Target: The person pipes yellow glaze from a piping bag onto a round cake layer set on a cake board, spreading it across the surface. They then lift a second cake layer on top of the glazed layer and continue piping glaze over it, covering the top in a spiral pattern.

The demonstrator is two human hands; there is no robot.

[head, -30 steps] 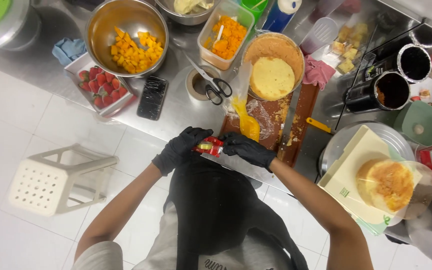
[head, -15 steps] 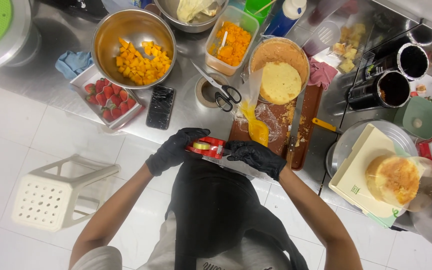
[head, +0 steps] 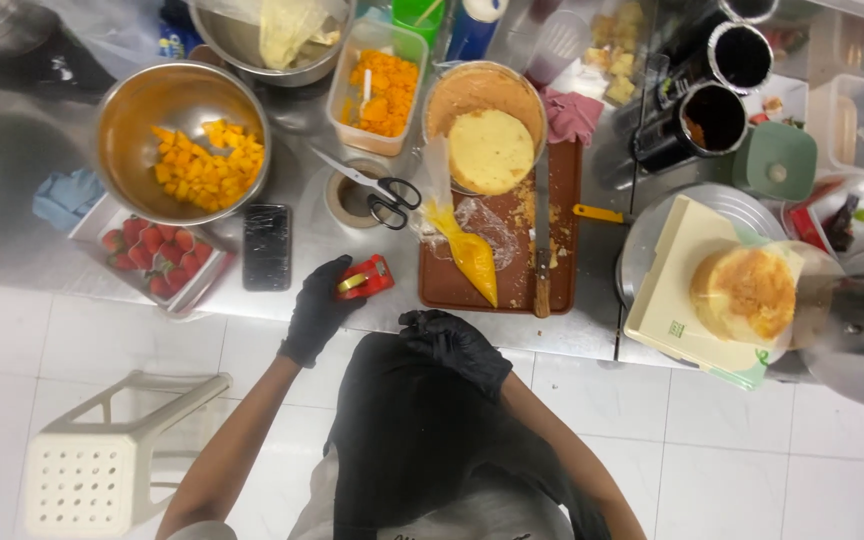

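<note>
My left hand, in a black glove, grips a small red object with a yellow part on it, held over the front edge of the steel counter. My right hand, also gloved, rests curled against my black apron, just below the counter edge, with nothing in it. Right of the red object lies a brown tray with a yellow piping bag, a knife and a round sponge cake.
A black phone, scissors on a tape roll and a steel bowl of mango cubes are on the left, with a strawberry tray. Another cake sits at right. A white stool stands on the floor.
Both hands held the red object together at the counter edge. My right hand has let go and dropped to the apron; my left hand has carried the object slightly left.
</note>
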